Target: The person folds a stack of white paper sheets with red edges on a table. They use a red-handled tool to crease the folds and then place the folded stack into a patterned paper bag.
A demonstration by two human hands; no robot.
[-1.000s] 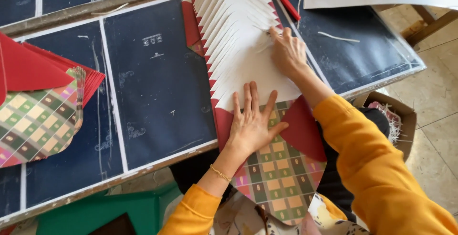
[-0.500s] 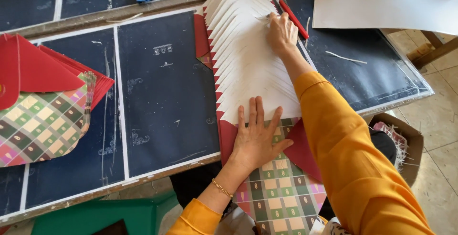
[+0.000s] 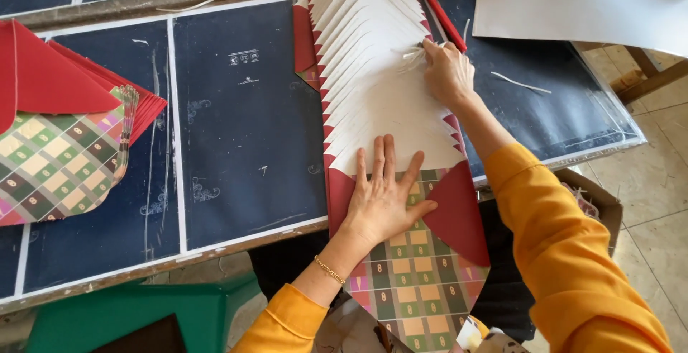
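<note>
Left hand (image 3: 383, 199): flat, fingers spread, pressing the near end of the envelopes (image 3: 380, 88), as before.
Envelopes: fanned in a long row on the table (image 3: 244, 123), the nearest one patterned.
Right hand (image 3: 448, 73): now farther up the row, pinching a thin white strip (image 3: 412, 58).
Red pen (image 3: 444, 20): just beyond.

Both arms wear orange sleeves. The left hand (image 3: 383, 199) lies flat, palm down, its fingers spread and pointing far, with a thin gold bracelet at the wrist and the forearm running back toward the near left. The right arm stretches far along the right side, its right hand (image 3: 448, 73) palm down with the fingers curled and pinched at their tips.
</note>
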